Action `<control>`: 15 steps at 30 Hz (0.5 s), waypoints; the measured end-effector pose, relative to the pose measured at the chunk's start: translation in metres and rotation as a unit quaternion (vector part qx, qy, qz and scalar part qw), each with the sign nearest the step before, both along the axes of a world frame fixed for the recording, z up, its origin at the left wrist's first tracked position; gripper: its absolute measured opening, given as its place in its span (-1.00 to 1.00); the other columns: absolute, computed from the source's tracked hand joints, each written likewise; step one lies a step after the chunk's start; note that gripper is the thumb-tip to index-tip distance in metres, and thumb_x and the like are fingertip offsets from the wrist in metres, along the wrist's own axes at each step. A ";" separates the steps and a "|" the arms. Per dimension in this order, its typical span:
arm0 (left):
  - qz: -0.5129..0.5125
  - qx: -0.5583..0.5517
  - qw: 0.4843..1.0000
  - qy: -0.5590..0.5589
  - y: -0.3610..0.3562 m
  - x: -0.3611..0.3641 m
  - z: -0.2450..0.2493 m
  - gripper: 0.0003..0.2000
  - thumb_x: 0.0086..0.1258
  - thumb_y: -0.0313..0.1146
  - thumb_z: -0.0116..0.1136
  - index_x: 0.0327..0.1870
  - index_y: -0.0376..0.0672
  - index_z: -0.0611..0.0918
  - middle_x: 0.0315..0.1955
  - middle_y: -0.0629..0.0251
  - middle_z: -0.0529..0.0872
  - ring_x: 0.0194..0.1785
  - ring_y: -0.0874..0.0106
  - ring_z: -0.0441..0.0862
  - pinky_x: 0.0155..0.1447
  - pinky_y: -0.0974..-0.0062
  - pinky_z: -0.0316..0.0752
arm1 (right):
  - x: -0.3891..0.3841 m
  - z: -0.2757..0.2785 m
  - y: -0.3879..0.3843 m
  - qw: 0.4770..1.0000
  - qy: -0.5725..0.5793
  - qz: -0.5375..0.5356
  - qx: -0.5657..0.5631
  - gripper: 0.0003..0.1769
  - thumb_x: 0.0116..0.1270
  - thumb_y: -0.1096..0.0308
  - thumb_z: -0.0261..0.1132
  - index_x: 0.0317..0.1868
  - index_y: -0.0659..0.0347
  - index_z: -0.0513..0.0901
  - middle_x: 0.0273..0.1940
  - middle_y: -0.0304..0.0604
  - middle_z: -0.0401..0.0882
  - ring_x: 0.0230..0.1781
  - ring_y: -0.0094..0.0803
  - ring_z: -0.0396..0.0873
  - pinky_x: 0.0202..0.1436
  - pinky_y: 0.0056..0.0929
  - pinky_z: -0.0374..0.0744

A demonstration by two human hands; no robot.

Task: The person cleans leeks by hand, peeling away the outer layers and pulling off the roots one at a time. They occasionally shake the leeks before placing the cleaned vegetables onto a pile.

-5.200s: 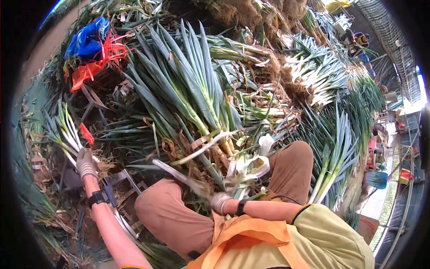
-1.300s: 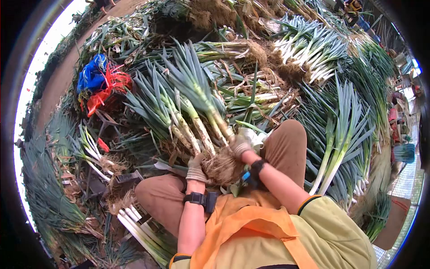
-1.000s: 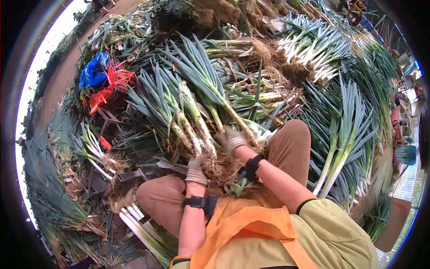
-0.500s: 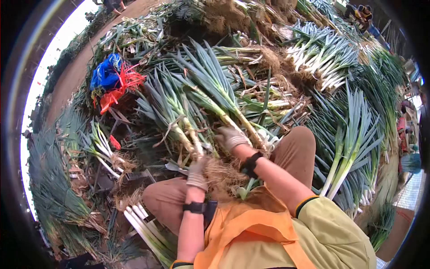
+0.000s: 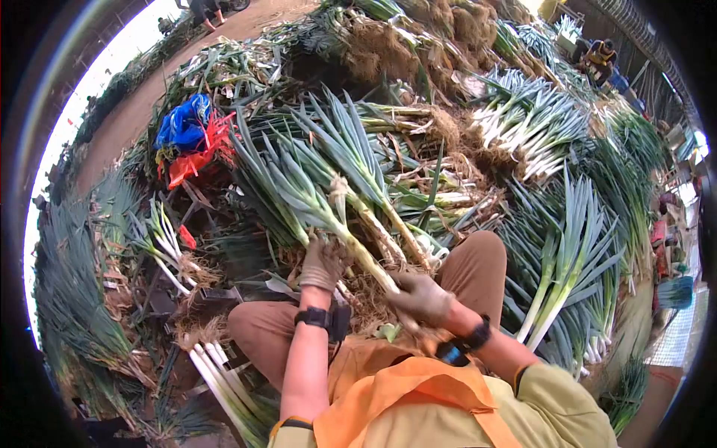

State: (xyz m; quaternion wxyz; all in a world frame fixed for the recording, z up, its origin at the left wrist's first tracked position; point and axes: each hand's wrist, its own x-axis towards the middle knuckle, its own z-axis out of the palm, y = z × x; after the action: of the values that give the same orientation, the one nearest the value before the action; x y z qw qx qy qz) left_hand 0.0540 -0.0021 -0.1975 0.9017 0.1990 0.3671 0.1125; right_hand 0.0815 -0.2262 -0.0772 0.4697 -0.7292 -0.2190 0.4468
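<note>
My right hand is clenched on the root end of a leek, which lies over my lap with its leaves pointing away. My left hand grips the leek bundle just beside it. Trimmed leeks lie by my left knee.

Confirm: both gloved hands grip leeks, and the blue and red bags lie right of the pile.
Wrong side. The head view shows the blue and red bags left of the pile. The gloved left hand and right hand do both grip leeks.
</note>
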 end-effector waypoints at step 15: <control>-0.079 0.381 0.881 -0.268 -0.020 0.058 0.181 -0.74 0.15 -0.46 0.17 -0.12 -0.28 0.53 -0.34 0.26 0.63 -0.34 0.40 0.59 -0.24 0.51 0.51 | 0.057 0.031 0.033 0.963 -0.016 -0.132 0.233 -0.69 0.24 0.25 0.14 -0.16 0.35 0.54 -0.39 -0.20 0.55 -0.44 -0.55 0.46 -0.37 -0.56 0.45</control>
State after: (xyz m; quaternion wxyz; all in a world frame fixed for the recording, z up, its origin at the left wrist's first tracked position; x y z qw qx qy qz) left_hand 0.1121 -0.0225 -0.0162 0.8262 0.5174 0.0235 0.2215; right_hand 0.1381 -0.1931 -0.0463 0.6780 -0.6288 -0.2263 0.3060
